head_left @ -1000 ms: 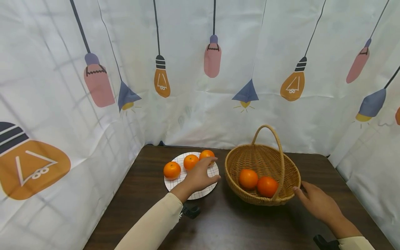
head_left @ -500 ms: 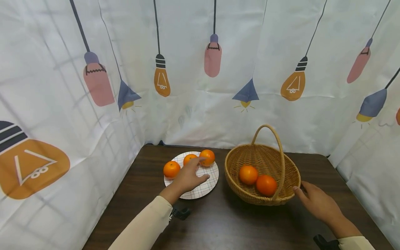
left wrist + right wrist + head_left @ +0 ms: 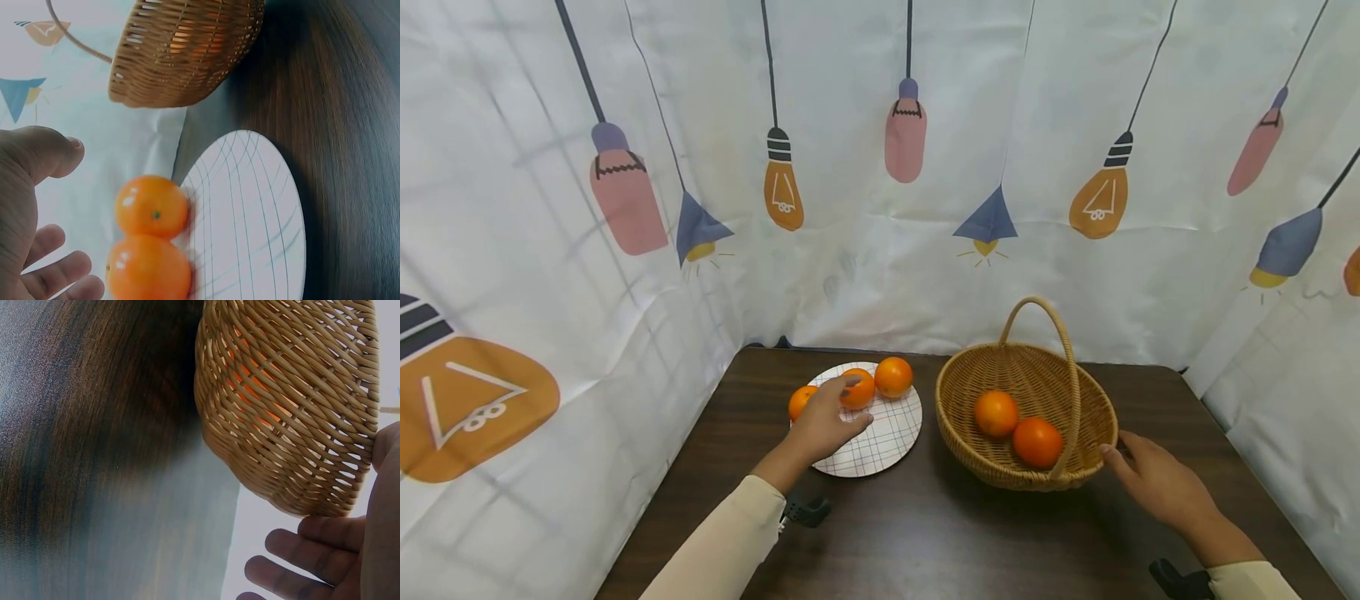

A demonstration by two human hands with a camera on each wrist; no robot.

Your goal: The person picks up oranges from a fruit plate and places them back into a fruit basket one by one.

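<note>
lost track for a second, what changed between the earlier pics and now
The left hand moved left across the plate, empty. The two oranges in the basket shifted slightly toward its far side. Nothing was visibly gripped or released. The right hand stays on the basket, and the three plate oranges stay put.

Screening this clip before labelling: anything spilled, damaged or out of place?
Nothing plainly stands out. Three oranges sit on the plate, two more oranges in the basket, which looks intact where visible; no spill shows. The left hand partly hides the leftmost orange, so I can't tell whether it overhangs the rim.
</note>
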